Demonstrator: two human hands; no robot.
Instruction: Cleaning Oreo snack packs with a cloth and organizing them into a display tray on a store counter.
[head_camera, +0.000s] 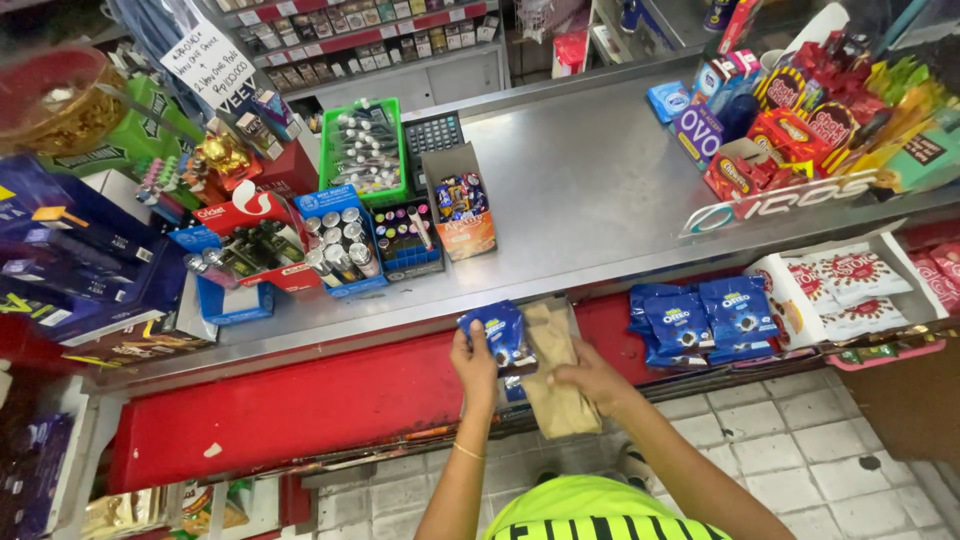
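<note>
Head view shows our left hand (474, 362) gripping one blue cookie packet (499, 334) at the front edge of the steel tabletop (590, 190). Our right hand (590, 377) is closed on one brown paper bag (556, 375), which hangs just beside the packet, touching it. To the right, a red shelf (300, 405) below the tabletop carries a pile of blue cookie packets (705, 320); we count at least three. Next to them a white tray (775, 275) holds red-and-white snack packets (845, 280), at least two. On the tabletop, a green crate (400, 150) holds lighters, and a blue box (325, 205) holds small metal-topped items.
</note>
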